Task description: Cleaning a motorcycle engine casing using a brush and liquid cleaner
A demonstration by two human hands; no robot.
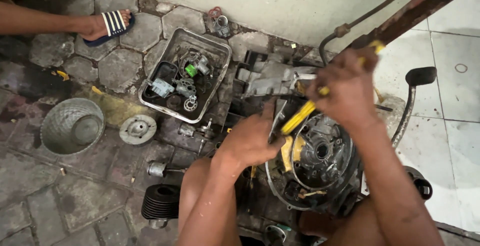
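R hand (pixel 347 88) grips a yellow-handled tool (pixel 299 117), tip down at the engine case (pixel 320 163); L hand (pixel 252 138) closed on the shaft near the case rim. Best w/ tool square, steady pressure, parts tray (pixel 212 46) left of the case

A tray of parts (pixel 222 51) lies left of the engine case (pixel 320 161), a finned cylinder (pixel 161 202) below it.

Both hands, left (pixel 250 138) and right (pixel 345 88), grip a yellow-handled tool (pixel 300 117) over the open engine case (pixel 320 161); a parts tray (pixel 186 73) lies far left.
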